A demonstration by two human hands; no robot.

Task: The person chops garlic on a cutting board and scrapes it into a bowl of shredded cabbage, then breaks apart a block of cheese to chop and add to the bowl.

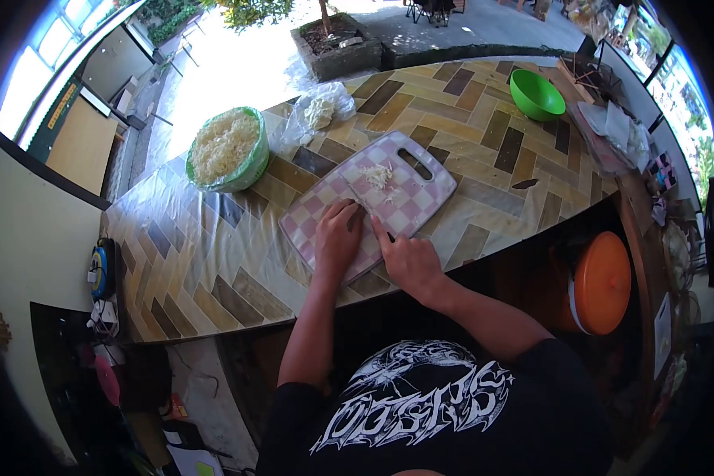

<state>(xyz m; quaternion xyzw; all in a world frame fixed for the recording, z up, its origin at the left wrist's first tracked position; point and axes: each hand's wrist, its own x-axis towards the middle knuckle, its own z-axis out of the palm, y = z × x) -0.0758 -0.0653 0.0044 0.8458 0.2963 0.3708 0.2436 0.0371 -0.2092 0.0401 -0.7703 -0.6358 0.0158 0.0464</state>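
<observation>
A pink-and-white checked cutting board [420, 208] lies at a slant on the table, its handle slot at the far right corner. My right hand [412, 266] grips a knife [390, 237] by its dark handle; the blade points toward my left hand and is hard to make out. My left hand [339, 234] rests on the board with its fingers curled and pressed down beside the blade. What lies under those fingers is hidden. Just beyond both hands sits a small heap of thin pale shreds [378, 176], with a few loose bits nearer the blade.
At the back left stands a green-rimmed basin [250, 170] heaped with pale shreds. Beside it lies a clear plastic bag [333, 97] with pale pieces. A green bowl [538, 95] is at the far right; an orange lidded container [603, 282] stands below the table's right edge.
</observation>
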